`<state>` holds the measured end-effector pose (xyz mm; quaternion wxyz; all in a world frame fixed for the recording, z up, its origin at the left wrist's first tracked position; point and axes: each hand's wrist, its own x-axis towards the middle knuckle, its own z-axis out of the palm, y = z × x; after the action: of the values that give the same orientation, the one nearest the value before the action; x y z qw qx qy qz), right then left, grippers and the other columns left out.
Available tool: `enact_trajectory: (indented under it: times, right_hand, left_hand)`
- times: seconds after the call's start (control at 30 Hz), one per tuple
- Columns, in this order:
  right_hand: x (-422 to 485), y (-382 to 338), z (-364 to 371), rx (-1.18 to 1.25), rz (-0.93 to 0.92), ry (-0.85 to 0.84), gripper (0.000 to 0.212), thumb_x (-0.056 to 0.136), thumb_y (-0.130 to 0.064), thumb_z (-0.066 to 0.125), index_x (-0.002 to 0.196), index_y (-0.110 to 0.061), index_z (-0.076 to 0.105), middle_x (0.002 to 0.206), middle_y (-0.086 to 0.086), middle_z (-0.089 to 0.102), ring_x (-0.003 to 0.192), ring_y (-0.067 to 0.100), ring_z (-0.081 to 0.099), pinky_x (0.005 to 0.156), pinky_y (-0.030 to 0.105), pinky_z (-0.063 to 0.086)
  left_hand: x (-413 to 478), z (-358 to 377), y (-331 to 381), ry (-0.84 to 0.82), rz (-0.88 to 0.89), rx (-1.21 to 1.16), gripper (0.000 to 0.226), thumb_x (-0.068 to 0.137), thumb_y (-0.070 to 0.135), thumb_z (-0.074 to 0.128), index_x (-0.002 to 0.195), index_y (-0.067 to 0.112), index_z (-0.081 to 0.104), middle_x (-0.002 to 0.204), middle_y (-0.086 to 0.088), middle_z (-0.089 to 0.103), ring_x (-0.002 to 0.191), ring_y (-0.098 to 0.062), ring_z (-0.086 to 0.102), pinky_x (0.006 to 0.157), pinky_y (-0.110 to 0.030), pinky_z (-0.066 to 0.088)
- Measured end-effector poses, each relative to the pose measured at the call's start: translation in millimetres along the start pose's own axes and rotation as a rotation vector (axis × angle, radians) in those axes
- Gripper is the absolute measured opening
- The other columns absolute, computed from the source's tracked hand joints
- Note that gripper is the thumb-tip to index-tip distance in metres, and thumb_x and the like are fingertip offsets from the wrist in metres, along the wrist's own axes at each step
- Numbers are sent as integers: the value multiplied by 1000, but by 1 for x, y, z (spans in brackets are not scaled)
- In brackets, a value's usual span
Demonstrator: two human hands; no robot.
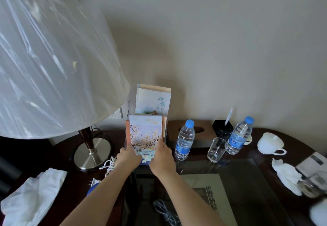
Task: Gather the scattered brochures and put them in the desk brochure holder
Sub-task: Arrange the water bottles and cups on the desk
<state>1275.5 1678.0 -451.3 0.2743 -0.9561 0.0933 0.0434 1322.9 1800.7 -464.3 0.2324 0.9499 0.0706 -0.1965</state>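
We judge the blossom brochure [145, 133] light, thin and easily creased, best held low by both side edges; it stands upright at the front of the brochure holder [129, 108]; our left hand [128, 156] and right hand [161, 156] pinch its lower sides; a water bottle [184, 140] stands just right of the holder.

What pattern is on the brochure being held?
The brochure shows white blossoms on branches against pale blue; head view shows it best.
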Motion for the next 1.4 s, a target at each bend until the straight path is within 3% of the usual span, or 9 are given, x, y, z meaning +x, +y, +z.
enact_trajectory:
  times: [0.13, 0.3, 0.5, 0.7, 1.03, 1.17, 1.3, 1.4]
  right_hand:
    - [-24, 6, -35, -200, -101, -6, 65, 95, -30, 54, 149, -17, 21, 141, 6, 41, 132, 26, 38, 100, 41, 46]
    - [-60, 38, -106, -353, -63, 69, 57, 97, -43, 41, 148, -21, 28, 142, 6, 44, 131, 26, 40, 97, 41, 44]
    - [-97, 97, -182, -398, 129, 100, 58, 99, -47, 34, 151, -23, 25, 149, 6, 38, 137, 26, 36, 103, 43, 40]
    - [-105, 145, -220, -399, 207, 176, 55, 99, -49, 32, 149, -25, 29, 145, 6, 44, 133, 27, 39, 100, 44, 42]
    - [-36, 218, -235, -375, 171, 140, 53, 99, -47, 36, 146, -24, 31, 135, 8, 50, 126, 28, 44, 93, 44, 45]
    - [-3, 235, -237, -115, 248, 259, 54, 93, -38, 55, 138, -13, 37, 130, 10, 51, 121, 30, 49, 89, 42, 48]
    - [26, 253, -237, 175, 362, 319, 60, 82, -33, 71, 126, -6, 41, 128, 14, 48, 116, 32, 54, 86, 41, 50]
    - [46, 266, -234, 297, 332, 303, 61, 78, -29, 76, 121, -3, 43, 124, 16, 52, 111, 33, 57, 92, 46, 50]
  left_hand:
    - [-34, -8, 13, 7, 120, 156, 59, 96, 47, 40, 144, 16, 28, 147, -15, 33, 129, -35, 41, 102, -45, 42]
    - [-88, -20, 58, 7, 298, 275, 65, 97, 55, 28, 152, 23, 15, 158, -10, 17, 142, -34, 23, 110, -48, 31]
    - [-125, -17, 140, 43, 484, 282, 64, 96, 54, 31, 151, 22, 18, 148, -12, 33, 133, -34, 36, 104, -49, 39]
    - [-135, 1, 200, 84, 584, 290, 65, 97, 54, 31, 151, 21, 19, 155, -9, 24, 139, -31, 29, 104, -47, 38]
    - [-73, 16, 212, 260, 493, 303, 55, 97, 47, 38, 143, 17, 36, 145, -5, 40, 132, -27, 39, 101, -43, 41]
    - [-58, 27, 209, 368, 396, 199, 51, 93, 44, 51, 134, 15, 42, 133, -7, 50, 124, -28, 45, 92, -42, 46]
    - [-45, 40, 208, 327, 236, -31, 59, 86, 39, 65, 131, 10, 40, 127, -15, 53, 114, -34, 53, 90, -47, 50]
    - [-37, 49, 207, 321, 197, -198, 58, 83, 35, 70, 127, 7, 43, 120, -16, 59, 104, -34, 59, 86, -48, 52]
